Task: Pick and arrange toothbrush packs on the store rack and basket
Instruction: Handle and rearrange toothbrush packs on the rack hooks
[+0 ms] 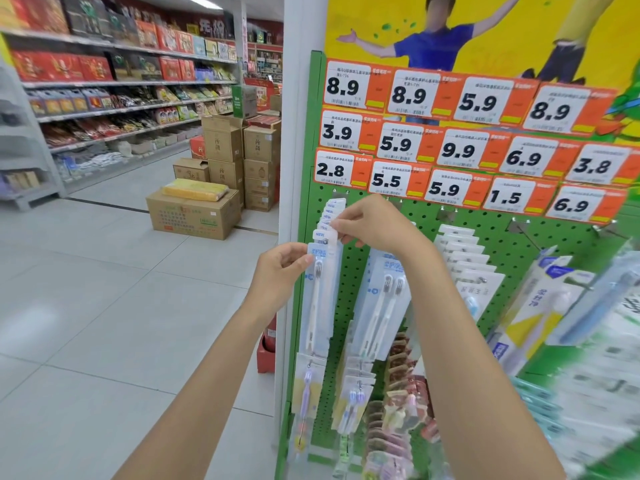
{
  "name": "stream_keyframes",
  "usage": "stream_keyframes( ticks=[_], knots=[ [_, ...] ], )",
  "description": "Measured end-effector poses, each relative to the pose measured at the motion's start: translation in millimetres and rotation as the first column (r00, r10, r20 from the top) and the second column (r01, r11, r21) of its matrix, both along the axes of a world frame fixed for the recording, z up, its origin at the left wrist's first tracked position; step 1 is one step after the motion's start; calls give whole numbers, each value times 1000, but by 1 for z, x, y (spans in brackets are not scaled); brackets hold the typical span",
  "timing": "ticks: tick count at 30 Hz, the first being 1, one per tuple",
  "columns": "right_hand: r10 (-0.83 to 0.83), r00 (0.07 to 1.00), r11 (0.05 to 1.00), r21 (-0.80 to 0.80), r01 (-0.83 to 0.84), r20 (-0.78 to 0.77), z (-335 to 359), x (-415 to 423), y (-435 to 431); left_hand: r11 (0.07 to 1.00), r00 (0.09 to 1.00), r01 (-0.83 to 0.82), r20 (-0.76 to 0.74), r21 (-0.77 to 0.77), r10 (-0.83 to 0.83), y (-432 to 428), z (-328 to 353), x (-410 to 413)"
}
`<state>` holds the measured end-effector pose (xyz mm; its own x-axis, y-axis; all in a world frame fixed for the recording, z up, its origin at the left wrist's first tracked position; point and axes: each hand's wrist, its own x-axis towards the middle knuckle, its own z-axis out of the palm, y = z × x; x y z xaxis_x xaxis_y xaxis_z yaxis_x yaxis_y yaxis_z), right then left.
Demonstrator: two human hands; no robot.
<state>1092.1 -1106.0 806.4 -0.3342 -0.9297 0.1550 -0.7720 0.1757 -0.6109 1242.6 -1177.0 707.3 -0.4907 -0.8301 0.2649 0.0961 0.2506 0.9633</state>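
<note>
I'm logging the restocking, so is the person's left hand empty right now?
No, the left hand pinches the top of the front single-toothbrush pack at the left edge of the green pegboard.

Green perforated rack (349,299); orange-and-white price tags (450,133); pale blue toothbrush pack (320,299); yellow poster (502,29)

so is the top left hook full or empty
Full: toothbrush packs line the hook back to tip; left hand pinches the front pack, right hand the ones behind.
</note>
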Motion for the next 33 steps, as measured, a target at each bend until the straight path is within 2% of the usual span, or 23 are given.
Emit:
stream_keyframes(
  ticks=[3, 7, 14, 19, 22, 24, 26, 29, 33],
  knots=[
    [34, 999, 999, 40, -33, -24, 7, 2, -3, 1000, 1000, -10, -10, -4, 10, 1, 0, 0],
    [11, 981, 998, 57, 0, -195, 12, 4, -3, 1000, 999, -28, -30, 2, 28, 2, 1, -2],
    [-82, 943, 997, -39, 74, -322, -5, 0, 17, 999, 997, -53, -52, 11, 53, 4, 1, -6],
    [-199, 883, 970, -212, 116, -426, -28, 2, 35, 996, 996, -83, -43, 16, 84, 7, 0, -11],
    [-250, 887, 940, -319, 125, -388, -35, 2, 45, 988, 988, -151, -36, 12, 152, 12, 0, -12],
    [-263, 906, 916, -380, 128, -330, -38, 3, 51, 964, 964, -266, -37, -27, 265, 17, 1, -11],
    [-264, 926, 889, -440, 124, -272, -40, 6, 58, 940, 941, -333, -89, -74, 326, 27, 6, -8],
    [-221, 961, 871, -477, 117, -168, -38, 10, 65, 946, 950, -298, -139, -127, 280, 45, 16, -4],
    [-107, 993, 838, -533, 113, 43, -29, 13, 65, 974, 986, -132, -128, -182, 110, 64, 24, -3]
  ],
)
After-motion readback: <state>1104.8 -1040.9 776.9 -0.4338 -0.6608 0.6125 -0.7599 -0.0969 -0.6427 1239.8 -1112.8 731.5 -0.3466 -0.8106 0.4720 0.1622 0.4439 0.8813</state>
